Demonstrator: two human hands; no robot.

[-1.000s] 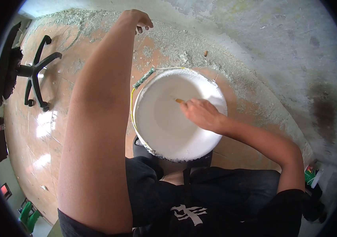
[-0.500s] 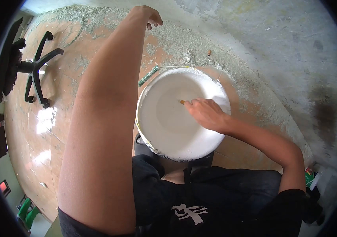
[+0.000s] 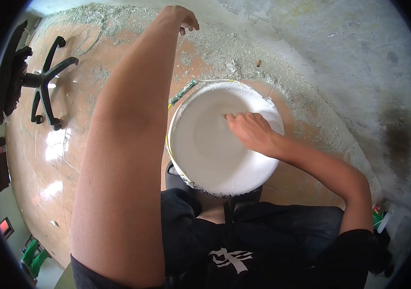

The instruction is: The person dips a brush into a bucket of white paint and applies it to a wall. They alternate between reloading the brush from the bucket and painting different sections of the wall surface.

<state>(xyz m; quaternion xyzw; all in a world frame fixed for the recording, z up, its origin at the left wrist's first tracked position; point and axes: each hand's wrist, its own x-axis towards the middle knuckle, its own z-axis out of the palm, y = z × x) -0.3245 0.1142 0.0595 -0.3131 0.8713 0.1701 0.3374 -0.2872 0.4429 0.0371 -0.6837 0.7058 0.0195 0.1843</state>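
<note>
My right hand [image 3: 252,131] is closed, reaching over the white bucket [image 3: 267,180] between my legs. It grips a thin yellow-brown handle [image 3: 225,116], of which only the end shows past my fingers; the rest is hidden. Pale, smooth white material [image 3: 210,132] lies inside the bucket. White residue coats the rim. My left arm stretches forward to the left of the bucket, and my left hand [image 3: 184,19] hangs near the wall base with its fingers loosely bent and partly apart. Nothing shows in it.
Pale scrapings [image 3: 215,53] cover the floor along the stained wall [image 3: 355,72]. A green piece [image 3: 184,91] sits on the bucket's wire handle, at the rim's upper left. A small brown object [image 3: 258,63] lies among the scrapings. At the left is a tipped-over black swivel chair [image 3: 41,79].
My right hand has moved slightly up over the bucket and turned, so less of the yellow-brown handle shows. The bucket appears a little further right. My left hand has barely moved.
</note>
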